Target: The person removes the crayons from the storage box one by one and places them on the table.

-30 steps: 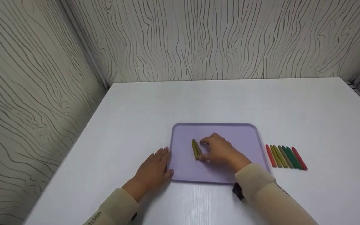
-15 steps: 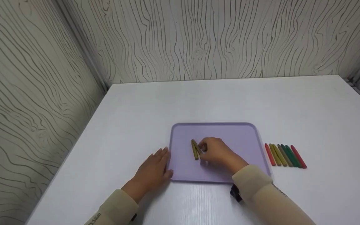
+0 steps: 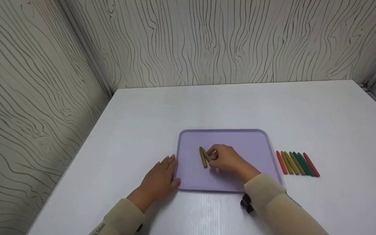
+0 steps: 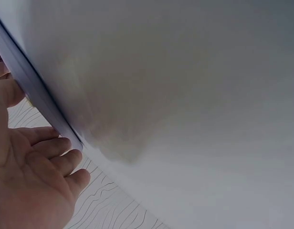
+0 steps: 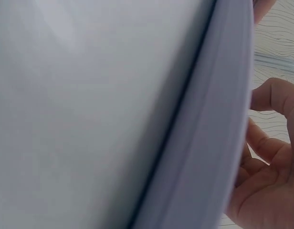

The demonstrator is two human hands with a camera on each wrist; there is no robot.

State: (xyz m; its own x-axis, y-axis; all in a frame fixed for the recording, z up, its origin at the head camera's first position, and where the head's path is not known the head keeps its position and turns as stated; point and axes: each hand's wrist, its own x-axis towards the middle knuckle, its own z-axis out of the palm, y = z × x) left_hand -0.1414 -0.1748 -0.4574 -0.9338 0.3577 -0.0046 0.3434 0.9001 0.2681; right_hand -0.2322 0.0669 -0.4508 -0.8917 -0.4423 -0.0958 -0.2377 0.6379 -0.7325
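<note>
On the lilac tray (image 3: 191,178) two olive crayons form a narrow upside-down V, their far ends meeting. My right hand (image 3: 226,159) is over the tray with the thumb and a finger at the near end of the right-hand olive crayon (image 3: 205,154), pinching it. The other olive crayon (image 3: 203,159) lies just to its left. My left hand (image 3: 160,176) rests flat on the table beside the tray, its fingertips and thumb at the tray's left edge. In the right wrist view the tray's side covers the crayons and part of my right hand (image 5: 273,162).
To the right of the tray several crayons lie side by side on the white table (image 3: 148,114): a light red crayon (image 3: 281,162), olive ones, green ones and a dark red crayon (image 3: 311,164). A patterned wall panel (image 3: 207,42) stands behind the table, another at the left.
My right hand's fingers have drawn closer together onto the right-hand olive crayon, which has turned slightly, its far end shifting left onto the other one. The left hand has stayed put.
</note>
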